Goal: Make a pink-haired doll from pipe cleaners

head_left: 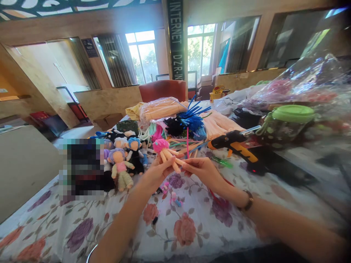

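A small doll point(166, 153) with pink hair and a bare peach body is held above the table, its legs pointing down to the right. My left hand point(162, 168) pinches the doll's body between thumb and fingers. My right hand point(201, 170) is closed at the doll's right side, its fingertips on a peach limb. A thin pink stem point(188, 143) stands up just behind the right fingertips; whether they grip it cannot be made out.
Finished dolls point(120, 168) crowd the left side of the flowered tablecloth point(185, 228). Behind are blue stems point(194, 117) and peach stem bundles point(164, 109). On the right lie a glue gun point(233, 144), a green-lidded jar point(292, 122) and clear plastic wrapping.
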`<state>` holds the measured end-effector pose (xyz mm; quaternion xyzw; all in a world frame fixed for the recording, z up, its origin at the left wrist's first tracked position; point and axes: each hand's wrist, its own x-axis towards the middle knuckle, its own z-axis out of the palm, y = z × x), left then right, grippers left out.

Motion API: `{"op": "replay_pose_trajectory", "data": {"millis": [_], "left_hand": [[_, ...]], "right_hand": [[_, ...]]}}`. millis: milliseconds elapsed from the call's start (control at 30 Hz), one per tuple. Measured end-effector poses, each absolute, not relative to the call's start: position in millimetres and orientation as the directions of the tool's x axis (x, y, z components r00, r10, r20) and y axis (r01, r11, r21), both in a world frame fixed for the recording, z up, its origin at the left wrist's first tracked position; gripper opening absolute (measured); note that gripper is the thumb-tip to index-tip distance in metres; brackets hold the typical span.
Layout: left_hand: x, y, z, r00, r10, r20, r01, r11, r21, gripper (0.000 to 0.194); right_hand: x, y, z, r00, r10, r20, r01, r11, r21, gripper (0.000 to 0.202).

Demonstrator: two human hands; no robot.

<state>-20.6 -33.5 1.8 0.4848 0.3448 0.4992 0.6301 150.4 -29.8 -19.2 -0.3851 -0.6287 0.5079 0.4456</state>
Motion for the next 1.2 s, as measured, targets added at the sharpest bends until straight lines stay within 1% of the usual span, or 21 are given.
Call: {"op": "replay_pose_trajectory", "data": {"millis": [67, 167, 300, 433, 533, 633, 800, 900, 1033, 1200], "left_hand": [[-20.3, -31.9, -1.1, 0.24, 0.969, 0.056, -0.315, 0.023, 0.949, 0.024], [-21.3, -31.0, -1.5, 0.203, 0.978, 0.055, -0.306, 0.01, 0.952, 0.028], [-20.5, -32.4, 2.7, 0.153, 0.986, 0.071, -0.246, -0.032, 0.969, 0.035], [-18.1, -33.6, 5.5, 0.041, 0.991, 0.131, -0.111, -0.126, 0.986, 0.038], [-17.3, -33.0, 4.2, -0.026, 0.982, 0.188, -0.023, -0.189, 0.982, 0.031], [-16.2, -32.6, 1.2, -0.029, 0.981, 0.19, -0.065, -0.191, 0.979, 0.029], [-11.8, -34.3, -1.2, -0.032, 0.994, 0.108, -0.202, -0.112, 0.973, 0.031], [-8.6, -35.7, 0.7, -0.033, 0.997, 0.071, -0.279, -0.077, 0.957, 0.03], [-6.1, -37.5, 2.3, 0.021, 0.996, 0.082, -0.337, -0.07, 0.939, 0.022], [-7.1, -38.0, -1.5, 0.07, 0.992, 0.106, -0.366, -0.074, 0.928, 0.022]], "right_hand": [[149.3, -29.4, -20.2, -0.343, 0.93, 0.135, -0.029, 0.134, -0.991, 0.036], [148.7, -28.3, -22.2, -0.352, 0.931, 0.098, -0.055, 0.084, -0.995, 0.043], [149.0, -28.7, -20.7, -0.375, 0.92, 0.118, -0.119, 0.078, -0.99, 0.044], [149.3, -29.3, -18.7, -0.391, 0.915, 0.102, -0.189, 0.028, -0.982, 0.041], [149.8, -28.3, -19.3, -0.391, 0.917, 0.082, -0.222, -0.007, -0.975, 0.04], [150.3, -26.6, -20.7, -0.381, 0.919, 0.102, -0.221, 0.016, -0.975, 0.04], [150.2, -26.1, -23.1, -0.351, 0.904, 0.244, -0.107, 0.22, -0.97, 0.037], [150.1, -27.3, -23.5, -0.341, 0.897, 0.28, -0.051, 0.28, -0.959, 0.036], [150.9, -26.6, -22.5, -0.348, 0.9, 0.262, -0.056, 0.259, -0.964, 0.034], [151.2, -22.5, -21.0, -0.381, 0.91, 0.161, -0.119, 0.125, -0.985, 0.033]]}}
